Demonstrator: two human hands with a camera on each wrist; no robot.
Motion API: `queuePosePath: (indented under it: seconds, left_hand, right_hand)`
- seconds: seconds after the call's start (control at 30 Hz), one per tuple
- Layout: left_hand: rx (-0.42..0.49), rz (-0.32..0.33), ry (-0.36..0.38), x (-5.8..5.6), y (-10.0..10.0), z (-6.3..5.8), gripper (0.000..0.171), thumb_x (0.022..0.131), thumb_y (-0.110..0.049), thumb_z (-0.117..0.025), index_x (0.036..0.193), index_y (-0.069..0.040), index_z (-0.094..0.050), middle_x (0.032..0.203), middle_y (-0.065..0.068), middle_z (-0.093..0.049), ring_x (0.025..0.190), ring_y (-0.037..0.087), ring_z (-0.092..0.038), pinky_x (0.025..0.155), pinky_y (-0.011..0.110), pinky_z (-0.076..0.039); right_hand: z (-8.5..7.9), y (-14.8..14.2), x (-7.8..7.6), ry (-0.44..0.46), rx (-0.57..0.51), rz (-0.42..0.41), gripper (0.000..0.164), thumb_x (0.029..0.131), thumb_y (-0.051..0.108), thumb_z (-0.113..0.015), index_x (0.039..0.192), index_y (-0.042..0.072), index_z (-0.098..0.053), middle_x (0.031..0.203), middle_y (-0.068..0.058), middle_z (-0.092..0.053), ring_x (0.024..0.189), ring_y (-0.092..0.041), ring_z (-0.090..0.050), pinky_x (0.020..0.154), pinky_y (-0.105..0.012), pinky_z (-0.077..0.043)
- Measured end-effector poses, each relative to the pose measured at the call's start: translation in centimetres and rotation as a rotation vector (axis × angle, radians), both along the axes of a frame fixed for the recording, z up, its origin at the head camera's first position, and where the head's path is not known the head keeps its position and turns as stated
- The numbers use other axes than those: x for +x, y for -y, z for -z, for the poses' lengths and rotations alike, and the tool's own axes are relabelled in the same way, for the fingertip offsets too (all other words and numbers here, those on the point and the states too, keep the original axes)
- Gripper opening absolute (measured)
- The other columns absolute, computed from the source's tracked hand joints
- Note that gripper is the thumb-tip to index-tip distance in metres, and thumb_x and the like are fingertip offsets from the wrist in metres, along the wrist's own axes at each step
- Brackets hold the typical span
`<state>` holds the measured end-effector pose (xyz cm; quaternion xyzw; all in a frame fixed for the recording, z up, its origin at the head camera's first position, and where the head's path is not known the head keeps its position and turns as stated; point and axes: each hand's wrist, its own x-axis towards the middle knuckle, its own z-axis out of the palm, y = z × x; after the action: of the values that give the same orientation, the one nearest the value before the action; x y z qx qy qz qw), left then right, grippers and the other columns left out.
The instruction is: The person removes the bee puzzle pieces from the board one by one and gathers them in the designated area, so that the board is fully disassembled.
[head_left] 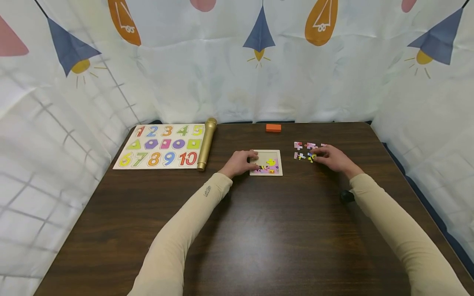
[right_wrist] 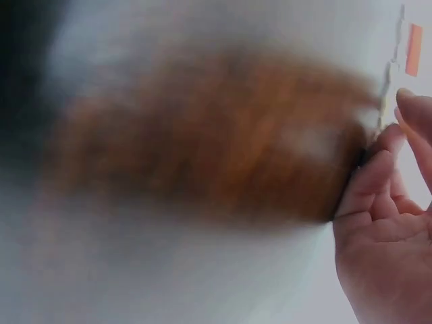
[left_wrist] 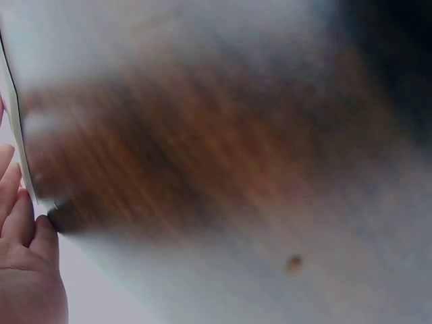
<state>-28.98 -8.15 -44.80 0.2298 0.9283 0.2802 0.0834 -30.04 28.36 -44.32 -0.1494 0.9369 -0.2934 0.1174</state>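
In the head view a small square puzzle tray (head_left: 274,154) lies near the table's middle, with yellow, pink and black pieces in its lower right part. My left hand (head_left: 240,163) holds the tray's left edge, thumb and finger spread over the rim. To the right, several loose jigsaw pieces (head_left: 298,145) lie in two rows. My right hand (head_left: 333,159) pinches a yellow and blue jigsaw piece (head_left: 310,157) at the right end of the lower row. The wrist views show the left hand (left_wrist: 27,263) and right hand (right_wrist: 385,229) only at their borders.
A number and shape board (head_left: 159,146) lies at the back left, with a gold microphone (head_left: 207,144) along its right edge. An orange block (head_left: 273,128) sits at the table's (head_left: 255,230) back edge. A dark round object (head_left: 347,196) is under the right wrist.
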Motion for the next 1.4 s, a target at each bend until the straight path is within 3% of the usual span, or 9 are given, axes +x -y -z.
queuePosePath:
  seconds: [0.23,0.47,0.73,1.07,1.4]
  left_hand:
    - [-0.038,0.017,-0.023,-0.2,-0.1,-0.3,0.040,0.089,-0.025,-0.074,0.124,-0.006,-0.068,0.139,0.003,-0.057,0.132,0.019,-0.048,0.110,0.034,-0.036]
    - [-0.016,0.027,-0.009,-0.2,-0.4,-0.6,0.041,0.091,-0.024,-0.071,0.127,-0.006,-0.066,0.142,0.002,-0.054,0.137,0.018,-0.042,0.113,0.033,-0.031]
    - [-0.042,0.070,0.027,-0.5,-1.0,-0.2,0.041,0.092,-0.026,-0.070,0.129,-0.008,-0.065,0.149,0.003,-0.047,0.142,0.019,-0.033,0.116,0.034,-0.026]
    - [-0.046,0.050,0.022,-0.4,-1.0,0.0,0.044,0.092,-0.027,-0.070,0.131,-0.007,-0.063,0.149,0.004,-0.046,0.141,0.021,-0.036,0.115,0.035,-0.028]
    - [-0.025,0.030,0.049,-0.6,-1.2,0.1,0.046,0.090,-0.028,-0.071,0.131,-0.007,-0.063,0.148,0.003,-0.047,0.141,0.020,-0.036,0.115,0.035,-0.028]
  right_hand:
    - [-0.9,2.3,0.1,-0.020,-0.037,-0.010,0.038,0.102,0.019,-0.054,0.134,0.000,-0.056,0.136,-0.025,-0.050,0.123,-0.043,-0.046,0.102,-0.059,-0.038]
    - [-0.9,7.8,0.8,-0.047,-0.072,-0.087,0.036,0.098,0.021,-0.061,0.129,0.002,-0.062,0.128,-0.018,-0.060,0.111,-0.035,-0.056,0.096,-0.052,-0.044]
    - [-0.6,12.6,1.3,-0.035,-0.107,-0.137,0.036,0.094,0.020,-0.065,0.126,0.004,-0.065,0.117,-0.015,-0.060,0.094,-0.027,-0.053,0.081,-0.041,-0.045]
    - [0.1,13.5,1.0,-0.013,-0.065,-0.123,0.040,0.090,0.019,-0.072,0.125,0.002,-0.065,0.109,-0.015,-0.053,0.089,-0.025,-0.049,0.073,-0.035,-0.040]
    - [0.2,13.5,1.0,-0.013,-0.072,-0.126,0.038,0.089,0.015,-0.072,0.123,0.000,-0.065,0.105,-0.015,-0.052,0.089,-0.026,-0.049,0.073,-0.034,-0.041]
